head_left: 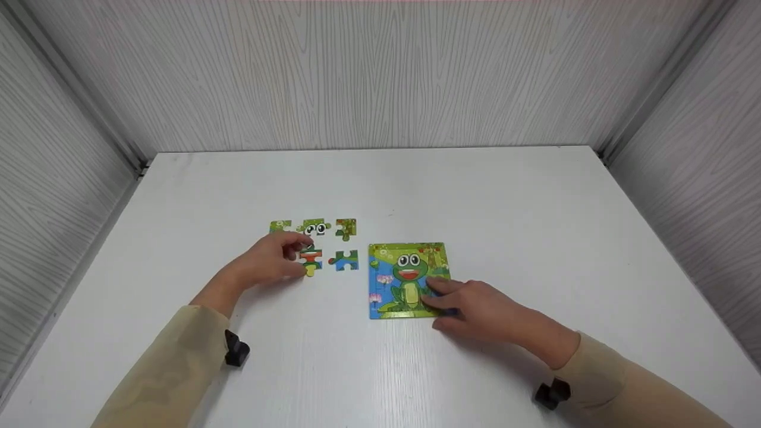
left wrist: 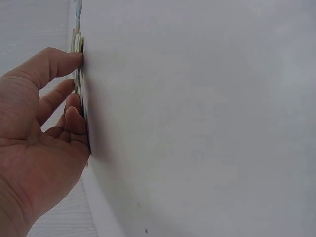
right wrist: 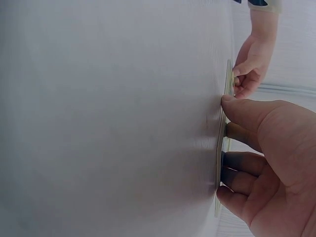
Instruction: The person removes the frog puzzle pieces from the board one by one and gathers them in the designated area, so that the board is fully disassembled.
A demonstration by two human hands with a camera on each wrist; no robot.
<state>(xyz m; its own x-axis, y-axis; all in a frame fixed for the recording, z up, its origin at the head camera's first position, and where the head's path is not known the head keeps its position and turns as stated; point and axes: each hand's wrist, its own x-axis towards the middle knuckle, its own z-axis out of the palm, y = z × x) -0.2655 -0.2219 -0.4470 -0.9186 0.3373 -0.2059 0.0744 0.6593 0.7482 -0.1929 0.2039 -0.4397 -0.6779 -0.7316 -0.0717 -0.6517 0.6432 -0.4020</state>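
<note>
My left hand (head_left: pixel 270 258) pinches a puzzle piece (head_left: pixel 311 258) with a red mouth on it, between thumb and fingers, low at the table. In the left wrist view the pieces show only edge-on, beyond the left hand (left wrist: pixel 47 116). A square frog board (head_left: pixel 404 282) lies flat to the right of the pieces, with a green frog on blue and yellow-green. On its right side rest the fingers of my right hand (head_left: pixel 481 309), the thumb at its near edge. The right wrist view shows the board (right wrist: pixel 220 170) edge-on beside the right hand (right wrist: pixel 269 168).
Around the left hand lie more loose pieces: a green one (head_left: pixel 279 226), one with two eyes (head_left: pixel 315 227), a corner piece (head_left: pixel 347 227) and a blue-green one (head_left: pixel 346 260). A white table (head_left: pixel 505 202) bears everything. Pale wood-grain panels (head_left: pixel 380 77) stand behind it and at both sides.
</note>
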